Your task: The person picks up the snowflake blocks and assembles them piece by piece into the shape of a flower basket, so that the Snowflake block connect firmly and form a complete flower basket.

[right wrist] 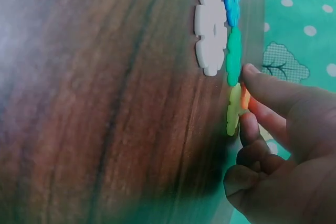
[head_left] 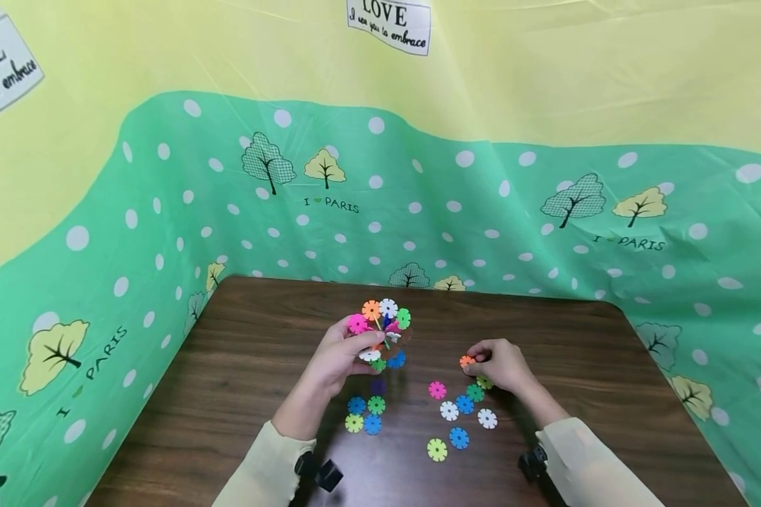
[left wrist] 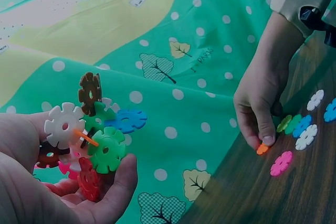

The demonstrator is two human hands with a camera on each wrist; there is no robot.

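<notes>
Grips a cluster of joined discs in the curled left hand, above the wood-grain table, probably to keep the outer edges free. Pinches an orange disc with the right hand, between thumb and fingers, likely by the rim for control, near a yellow-green disc. Has loose discs flat in two groups on the table's dark top, seemingly for easy picking, before a dotted green-and-yellow cloth printed with trees and lettering.
</notes>
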